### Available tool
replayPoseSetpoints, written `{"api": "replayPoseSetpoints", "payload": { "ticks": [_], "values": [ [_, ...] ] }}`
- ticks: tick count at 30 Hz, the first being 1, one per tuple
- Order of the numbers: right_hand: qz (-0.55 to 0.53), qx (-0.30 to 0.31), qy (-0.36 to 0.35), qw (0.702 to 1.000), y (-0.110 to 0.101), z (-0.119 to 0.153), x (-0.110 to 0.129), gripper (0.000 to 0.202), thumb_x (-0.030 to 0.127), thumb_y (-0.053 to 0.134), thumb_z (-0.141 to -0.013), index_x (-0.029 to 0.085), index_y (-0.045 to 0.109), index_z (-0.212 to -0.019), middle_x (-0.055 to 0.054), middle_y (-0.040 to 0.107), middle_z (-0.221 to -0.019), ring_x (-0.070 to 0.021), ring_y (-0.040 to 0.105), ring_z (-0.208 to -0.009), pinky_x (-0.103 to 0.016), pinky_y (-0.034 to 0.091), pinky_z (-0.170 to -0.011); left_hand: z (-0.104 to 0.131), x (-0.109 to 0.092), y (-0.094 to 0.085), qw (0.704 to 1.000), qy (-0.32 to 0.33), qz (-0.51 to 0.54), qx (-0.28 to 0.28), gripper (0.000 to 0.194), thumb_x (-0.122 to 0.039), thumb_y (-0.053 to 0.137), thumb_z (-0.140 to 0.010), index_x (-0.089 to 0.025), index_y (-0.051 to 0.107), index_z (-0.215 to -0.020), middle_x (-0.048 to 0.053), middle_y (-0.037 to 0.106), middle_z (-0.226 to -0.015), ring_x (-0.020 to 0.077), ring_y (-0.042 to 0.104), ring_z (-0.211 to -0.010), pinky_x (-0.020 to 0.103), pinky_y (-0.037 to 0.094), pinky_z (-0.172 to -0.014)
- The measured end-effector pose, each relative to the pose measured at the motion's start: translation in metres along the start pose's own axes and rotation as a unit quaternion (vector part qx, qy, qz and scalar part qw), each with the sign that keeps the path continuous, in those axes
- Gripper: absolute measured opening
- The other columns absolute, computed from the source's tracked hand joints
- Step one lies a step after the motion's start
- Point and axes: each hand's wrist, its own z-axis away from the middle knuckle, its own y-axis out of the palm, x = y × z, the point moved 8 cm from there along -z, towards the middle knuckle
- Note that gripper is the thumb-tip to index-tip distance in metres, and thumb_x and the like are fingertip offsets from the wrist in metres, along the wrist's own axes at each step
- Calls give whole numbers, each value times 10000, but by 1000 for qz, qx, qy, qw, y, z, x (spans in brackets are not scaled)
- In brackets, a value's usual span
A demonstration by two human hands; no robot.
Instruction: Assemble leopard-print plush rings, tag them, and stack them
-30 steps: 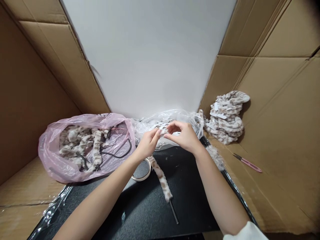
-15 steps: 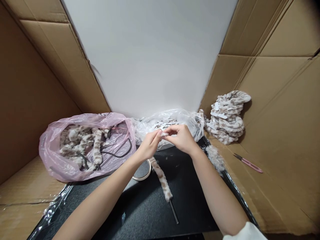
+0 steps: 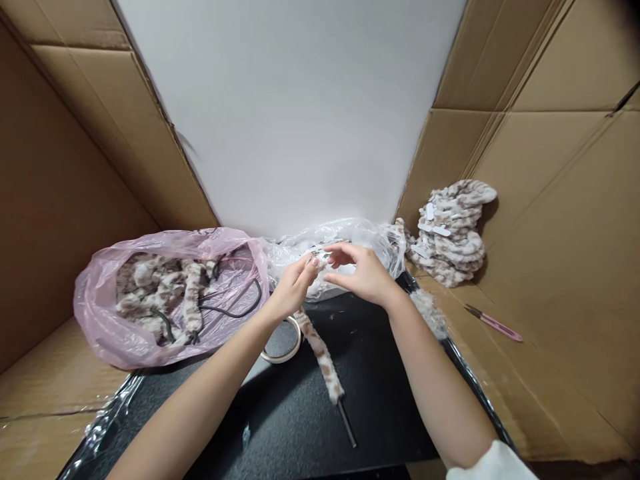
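Note:
My left hand [image 3: 295,285] pinches the end of a spotted furry strip [image 3: 323,353] at the middle of the view. That strip hangs down over the black table, and a dark rod [image 3: 347,423] sticks out of its lower end. Just to the right, my right hand [image 3: 361,272] has its thumb and fingers apart, with nothing seen between them. Behind both hands lies a clear plastic bag [image 3: 350,230] with pale items in it. A roll of tape [image 3: 281,357] rests beside my left wrist, partly hidden by the forearm.
A pink plastic bag [image 3: 95,320] with furry strips and dark cords lies at the left. At the right are a pile of furry pieces [image 3: 455,233] with white tags, a fluffy scrap [image 3: 430,313] and pink snips [image 3: 495,325]. Cardboard walls stand on both sides.
My right thumb and fingers have opened and come away from the pale furry end between my hands. My left hand still pinches. The whole view has shifted slightly.

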Motion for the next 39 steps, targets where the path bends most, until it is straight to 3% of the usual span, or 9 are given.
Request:
{"api": "replayPoseSetpoints", "payload": {
  "ticks": [6,10,18,22,26,30,35,39],
  "values": [
    [29,-32,-51,998,-1,-1,8,69,182,716,-753,178,731,-820,-54,722,-807,-171,662,-737,-306,534,-727,2,-8,3,998,41,-54,5,369,-467,342,-959,-190,411,-725,-28,370,-671,125,339,-609,253,293,-569],
    [28,-41,-67,997,1,-3,6,89,160,676,-790,192,749,-750,-54,735,-770,-182,675,-744,-299,525,-705,1,0,3,1000,22,-9,9,395,-492,349,-952,-191,396,-701,-30,358,-654,118,314,-588,248,268,-538],
    [8,-41,22,999,-17,-3,-11,70,194,681,-756,164,743,-745,-59,742,-771,-177,679,-722,-292,528,-701,-2,10,3,999,-15,38,13,433,-533,385,-924,-192,367,-658,-46,301,-609,99,254,-537,235,219,-485],
    [37,21,100,994,-29,2,-28,89,214,675,-758,148,735,-753,-53,734,-725,-170,672,-674,-260,509,-637,-3,15,5,998,-28,55,20,436,-549,396,-911,-198,348,-657,-52,277,-607,96,230,-529,233,204,-474],
    [125,95,253,955,-63,24,-67,217,243,597,-846,137,706,-691,-61,731,-697,-154,670,-639,-230,504,-622,-4,20,5,997,-35,60,25,419,-538,397,-916,-204,334,-672,-58,258,-608,95,215,-524,230,190,-474],
    [226,70,420,876,-114,57,-108,444,323,476,-935,141,662,-576,-79,715,-633,-127,624,-514,-232,508,-594,-4,17,6,998,-38,47,32,427,-539,398,-912,-208,318,-655,-59,249,-599,98,216,-519,235,187,-474],
    [301,62,440,844,-139,68,-124,106,156,800,-618,164,707,-568,-43,726,-652,-175,674,-668,-226,478,-644,-3,12,8,998,-37,25,35,430,-543,398,-904,-212,310,-644,-58,248,-598,102,225,-523,244,199,-480],
    [316,70,443,836,-140,69,-126,39,168,779,-627,185,745,-618,-31,751,-727,-175,681,-737,-223,476,-672,-3,12,8,999,-32,9,40,426,-535,386,-909,-213,310,-641,-56,255,-595,105,233,-527,247,208,-485]
  ]
}}
